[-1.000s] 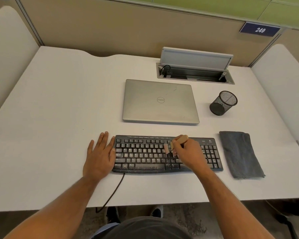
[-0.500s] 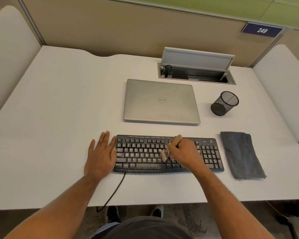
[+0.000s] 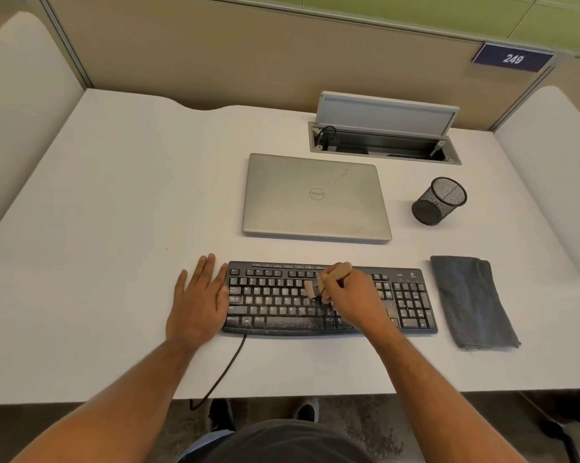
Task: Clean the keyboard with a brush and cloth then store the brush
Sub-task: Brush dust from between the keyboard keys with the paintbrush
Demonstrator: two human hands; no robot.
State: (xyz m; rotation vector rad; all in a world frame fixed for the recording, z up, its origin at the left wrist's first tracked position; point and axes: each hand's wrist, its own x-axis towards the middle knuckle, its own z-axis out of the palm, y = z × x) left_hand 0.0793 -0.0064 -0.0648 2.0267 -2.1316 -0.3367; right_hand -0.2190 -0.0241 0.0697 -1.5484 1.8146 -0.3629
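A black keyboard point(image 3: 275, 300), dusty with pale specks on its keys, lies on the white desk near the front edge. My right hand point(image 3: 355, 300) grips a small wooden-handled brush point(image 3: 335, 274), whose bristles touch the keys in the middle of the keyboard. My left hand point(image 3: 198, 302) rests flat on the desk against the keyboard's left end, fingers straight. A folded grey cloth point(image 3: 469, 300) lies on the desk to the right of the keyboard. A black mesh pen cup point(image 3: 439, 200) stands behind the cloth.
A closed silver laptop point(image 3: 315, 198) lies right behind the keyboard. An open cable hatch point(image 3: 385, 145) sits in the desk at the back. The keyboard's cable point(image 3: 221, 372) runs off the front edge. Partition walls enclose the white desk point(image 3: 98, 228).
My right hand has moved the brush leftward and then slightly back up over the keyboard's middle keys. My left hand has stayed in place.
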